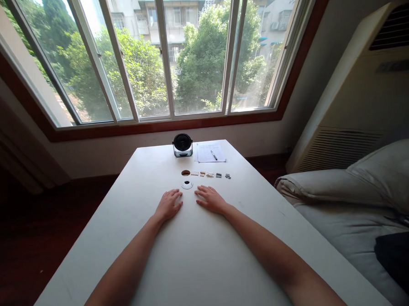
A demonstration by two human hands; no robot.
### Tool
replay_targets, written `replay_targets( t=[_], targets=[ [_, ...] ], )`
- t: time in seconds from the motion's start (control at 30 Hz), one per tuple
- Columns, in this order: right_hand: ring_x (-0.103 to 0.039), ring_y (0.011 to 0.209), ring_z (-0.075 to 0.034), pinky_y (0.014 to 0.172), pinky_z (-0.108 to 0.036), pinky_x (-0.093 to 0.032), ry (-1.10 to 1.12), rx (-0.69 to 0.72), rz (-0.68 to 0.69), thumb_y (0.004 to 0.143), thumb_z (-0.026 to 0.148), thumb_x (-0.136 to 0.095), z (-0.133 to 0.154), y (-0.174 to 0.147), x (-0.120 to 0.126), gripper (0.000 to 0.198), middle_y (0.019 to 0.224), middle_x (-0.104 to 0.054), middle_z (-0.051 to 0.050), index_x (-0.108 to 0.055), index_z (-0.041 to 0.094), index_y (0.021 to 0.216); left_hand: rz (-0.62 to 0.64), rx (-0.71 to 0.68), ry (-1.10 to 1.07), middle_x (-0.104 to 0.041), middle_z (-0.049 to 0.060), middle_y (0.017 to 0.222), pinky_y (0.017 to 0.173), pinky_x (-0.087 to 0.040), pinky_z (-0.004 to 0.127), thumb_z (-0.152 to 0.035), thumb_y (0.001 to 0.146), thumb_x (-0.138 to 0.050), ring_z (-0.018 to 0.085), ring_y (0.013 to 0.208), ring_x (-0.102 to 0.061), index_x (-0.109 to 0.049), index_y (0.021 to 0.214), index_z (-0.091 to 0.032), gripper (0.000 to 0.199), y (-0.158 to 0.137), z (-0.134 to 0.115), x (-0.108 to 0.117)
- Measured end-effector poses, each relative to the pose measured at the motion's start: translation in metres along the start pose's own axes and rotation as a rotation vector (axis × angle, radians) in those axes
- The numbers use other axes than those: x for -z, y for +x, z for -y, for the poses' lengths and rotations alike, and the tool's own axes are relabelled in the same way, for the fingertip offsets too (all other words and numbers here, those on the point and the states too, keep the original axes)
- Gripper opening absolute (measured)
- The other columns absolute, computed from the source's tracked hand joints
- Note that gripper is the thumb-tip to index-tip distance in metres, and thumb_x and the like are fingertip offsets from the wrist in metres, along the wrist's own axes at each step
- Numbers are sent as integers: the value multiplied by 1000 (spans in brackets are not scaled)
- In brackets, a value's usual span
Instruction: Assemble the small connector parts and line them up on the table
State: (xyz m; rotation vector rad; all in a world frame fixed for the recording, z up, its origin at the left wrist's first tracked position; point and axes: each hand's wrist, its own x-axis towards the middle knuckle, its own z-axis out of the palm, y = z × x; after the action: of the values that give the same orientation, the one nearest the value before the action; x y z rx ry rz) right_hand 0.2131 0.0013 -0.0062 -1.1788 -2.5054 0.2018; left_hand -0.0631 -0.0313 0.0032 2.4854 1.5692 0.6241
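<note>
My left hand (pixel 169 204) lies flat on the white table (pixel 182 259), fingers stretched out and holding nothing. Opposite it, my right hand (pixel 210 199) rests palm down with its fingers spread, also without anything in it. A gap separates the two hands. Just beyond them sits a round white ring-shaped cover (pixel 187 187) with a dark centre. Farther off is a round hole (pixel 185 172) in the tabletop. To its right runs a row of small pieces in groups: white ones (pixel 195 173), brownish ones (pixel 202 173), cream ones (pixel 209 174), and dark ones (pixel 218 175). More small dark pieces (pixel 228 176) end the row.
A small black fan (pixel 182 145) stands at the table's far end. Beside it are paper sheets (pixel 204 154) with a pen (pixel 214 155) on top. A padded grey sofa (pixel 331 210) borders the table on the right. Behind is a window (pixel 196 57).
</note>
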Motion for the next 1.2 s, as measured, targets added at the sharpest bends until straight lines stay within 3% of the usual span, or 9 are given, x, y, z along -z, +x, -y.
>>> replay_targets(
  t=[0.37,1.2],
  targets=[
    [-41,139,-27,117,-46,-30,-49,-36,-75,96,40,-51,9,-9,-3,44,147,-49,-8,-56,27,138,-29,4,-8,-52,8,145,118,-31,45,-37,91,-54,26,136,-45,-61,129,-26,41,-2,-2,1],
    [-47,135,-27,115,-45,-34,30,13,-72,92,40,-58,0,-10,0,43,143,-53,-8,-61,27,133,-27,2,-19,-54,7,143,117,-34,44,-38,90,-54,26,134,-47,-64,125,-27,38,-1,-7,4]
  ],
)
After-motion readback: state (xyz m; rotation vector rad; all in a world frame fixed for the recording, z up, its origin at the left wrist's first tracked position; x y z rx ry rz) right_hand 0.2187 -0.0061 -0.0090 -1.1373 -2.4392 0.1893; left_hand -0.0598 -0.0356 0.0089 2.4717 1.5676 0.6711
